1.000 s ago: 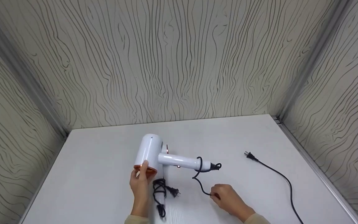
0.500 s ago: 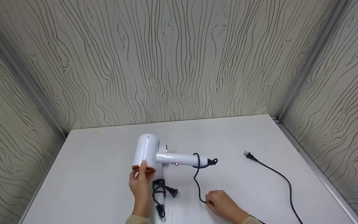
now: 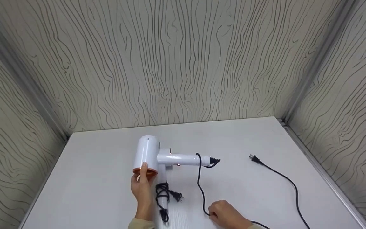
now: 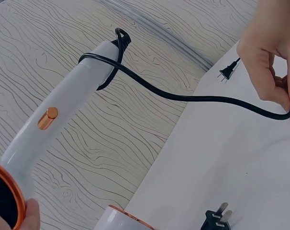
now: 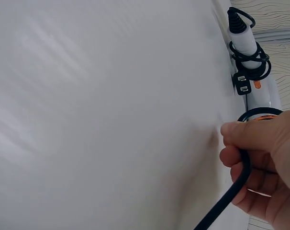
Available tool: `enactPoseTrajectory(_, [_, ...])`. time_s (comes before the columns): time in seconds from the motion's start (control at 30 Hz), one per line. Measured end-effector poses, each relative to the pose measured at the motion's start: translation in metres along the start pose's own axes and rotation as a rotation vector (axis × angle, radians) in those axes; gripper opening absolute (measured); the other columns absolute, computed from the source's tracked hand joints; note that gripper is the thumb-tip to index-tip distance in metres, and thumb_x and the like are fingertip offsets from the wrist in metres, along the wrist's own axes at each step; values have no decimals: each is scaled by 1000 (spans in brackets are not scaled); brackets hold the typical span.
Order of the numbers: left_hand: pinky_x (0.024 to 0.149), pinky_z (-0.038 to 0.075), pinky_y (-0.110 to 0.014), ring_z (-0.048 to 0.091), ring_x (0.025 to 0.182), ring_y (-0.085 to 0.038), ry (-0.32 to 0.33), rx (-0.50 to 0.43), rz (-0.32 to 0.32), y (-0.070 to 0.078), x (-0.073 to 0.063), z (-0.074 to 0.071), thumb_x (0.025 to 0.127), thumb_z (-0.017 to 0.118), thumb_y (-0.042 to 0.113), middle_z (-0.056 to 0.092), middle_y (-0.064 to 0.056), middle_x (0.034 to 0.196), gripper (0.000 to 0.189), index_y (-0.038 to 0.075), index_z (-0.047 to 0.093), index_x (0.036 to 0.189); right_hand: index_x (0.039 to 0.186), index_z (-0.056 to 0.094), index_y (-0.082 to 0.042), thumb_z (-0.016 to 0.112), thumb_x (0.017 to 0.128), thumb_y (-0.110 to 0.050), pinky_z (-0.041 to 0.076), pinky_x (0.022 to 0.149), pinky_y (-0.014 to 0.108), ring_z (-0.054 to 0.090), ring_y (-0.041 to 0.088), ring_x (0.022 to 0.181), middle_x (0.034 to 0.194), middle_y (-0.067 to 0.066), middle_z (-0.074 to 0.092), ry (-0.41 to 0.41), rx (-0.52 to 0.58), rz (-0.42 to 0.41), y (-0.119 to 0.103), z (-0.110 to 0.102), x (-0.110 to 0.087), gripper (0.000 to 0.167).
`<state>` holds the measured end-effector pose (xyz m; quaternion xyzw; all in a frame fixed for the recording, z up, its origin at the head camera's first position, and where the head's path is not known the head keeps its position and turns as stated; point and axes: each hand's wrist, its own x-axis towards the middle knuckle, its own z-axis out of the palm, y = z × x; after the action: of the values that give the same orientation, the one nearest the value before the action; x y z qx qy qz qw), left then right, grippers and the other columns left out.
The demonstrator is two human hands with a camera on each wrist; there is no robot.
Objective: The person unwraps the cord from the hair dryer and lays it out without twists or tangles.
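Observation:
A white hair dryer (image 3: 146,151) with an orange-rimmed end is gripped by my left hand (image 3: 142,190) at that rim, thumb on the barrel. Its handle (image 4: 63,100) points right, with a copper-coloured switch on it. The black power cord (image 4: 183,97) loops once round the handle's end and runs down to my right hand (image 3: 226,214). There, in the right wrist view, my thumb and fingers pinch the cord (image 5: 244,167). The cord's plug (image 3: 255,159) lies far right on the white table.
Below the held dryer lies a second white hair dryer (image 3: 163,203), its black cord (image 5: 252,57) wound round the handle and its plug (image 3: 176,195) sticking out to the right. Wood-patterned panels (image 3: 170,63) enclose the white table (image 3: 84,178) at the back and sides.
My right hand has moved down and slightly left, drawing the cord with it. The held hair dryer has shifted slightly left and its handle has come up nearly level.

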<state>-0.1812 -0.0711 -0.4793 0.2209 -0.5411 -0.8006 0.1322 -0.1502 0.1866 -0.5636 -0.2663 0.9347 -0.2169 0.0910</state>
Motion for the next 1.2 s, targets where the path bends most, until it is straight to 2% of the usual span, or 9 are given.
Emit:
enactPoseTrajectory(0.3, [90, 57, -22, 61, 97, -7, -4, 35, -19, 4, -1, 1, 96, 48, 46, 44, -24, 138, 71, -6, 30, 142, 77, 74, -9, 70, 83, -7, 45, 56, 19, 49, -3, 61, 68, -2, 69, -7, -3, 26, 1, -1, -1, 8])
enactPoseTrajectory(0.6, [83, 59, -19, 63, 91, -3, 7, -10, -10, 3, 1, 3, 96, 52, 41, 48, -24, 133, 65, -6, 33, 138, 77, 72, -9, 71, 84, -12, 49, 58, 21, 54, -1, 63, 70, -2, 68, 62, -9, 7, -1, -4, -4, 7])
enactPoseTrajectory(0.87, [81, 59, -19, 63, 87, -2, 15, -24, -11, 3, 1, 3, 96, 52, 38, 51, -23, 129, 64, -7, 33, 137, 77, 71, -8, 69, 87, -17, 44, 54, 17, 45, -5, 61, 67, -3, 65, 104, 4, -23, -8, -13, -6, 14])
enactPoseTrajectory(1.07, [85, 58, -20, 62, 91, -4, 5, -5, -4, 2, 0, 1, 96, 52, 40, 47, -26, 135, 67, -7, 31, 139, 78, 72, -9, 68, 88, -19, 44, 54, 17, 44, -6, 60, 66, -5, 64, 113, 20, 4, -14, -17, -5, 14])
enactPoseTrajectory(1.2, [85, 58, -19, 63, 92, -4, 9, 0, -2, 1, 0, 1, 96, 51, 39, 46, -27, 135, 66, -7, 32, 139, 76, 71, -9, 68, 88, -19, 45, 53, 15, 44, -7, 59, 64, -4, 64, 149, 44, 12, -17, -20, -4, 15])
